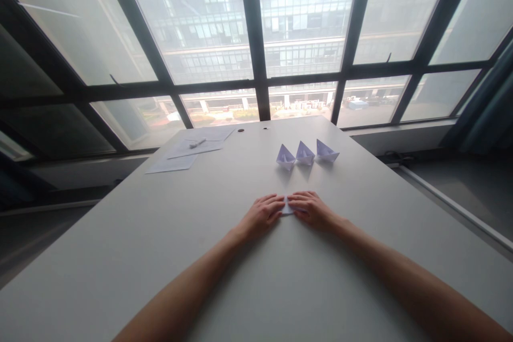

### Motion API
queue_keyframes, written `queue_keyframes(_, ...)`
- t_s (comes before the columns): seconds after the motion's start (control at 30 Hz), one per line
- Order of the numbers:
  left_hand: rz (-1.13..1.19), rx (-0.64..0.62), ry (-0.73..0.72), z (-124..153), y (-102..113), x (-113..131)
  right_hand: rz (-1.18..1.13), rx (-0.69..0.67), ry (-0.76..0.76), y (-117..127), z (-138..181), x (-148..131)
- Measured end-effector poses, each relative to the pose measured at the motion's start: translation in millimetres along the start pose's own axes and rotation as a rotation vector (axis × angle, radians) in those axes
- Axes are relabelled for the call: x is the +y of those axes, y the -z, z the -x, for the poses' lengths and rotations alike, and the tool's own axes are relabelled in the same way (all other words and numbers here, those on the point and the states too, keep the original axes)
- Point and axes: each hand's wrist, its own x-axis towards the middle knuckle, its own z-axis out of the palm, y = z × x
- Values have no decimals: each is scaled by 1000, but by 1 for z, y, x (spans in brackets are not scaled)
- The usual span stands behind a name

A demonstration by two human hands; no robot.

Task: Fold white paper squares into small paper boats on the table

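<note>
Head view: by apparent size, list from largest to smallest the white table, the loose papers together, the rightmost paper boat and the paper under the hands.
1. White table
2. Loose papers together
3. Rightmost paper boat
Unranked: the paper, partly hidden by the left hand and right hand.

Two bare forearms (176,288), bare wrists (239,233), slender fingers (274,203)

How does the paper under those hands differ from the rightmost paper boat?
The paper lies low on the table; the rightmost boat rises to a point. The left hand and right hand partly cover the paper, while no hand touches the boat. The paper is nearer the camera; the boat is farther away. Both look whitish.
</note>
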Motion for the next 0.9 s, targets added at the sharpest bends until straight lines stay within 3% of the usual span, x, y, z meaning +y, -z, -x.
queue_keyframes(0.9, -42, 57, 114, 0, 5, 4, -7, -12, -79, -1, 2, 2)
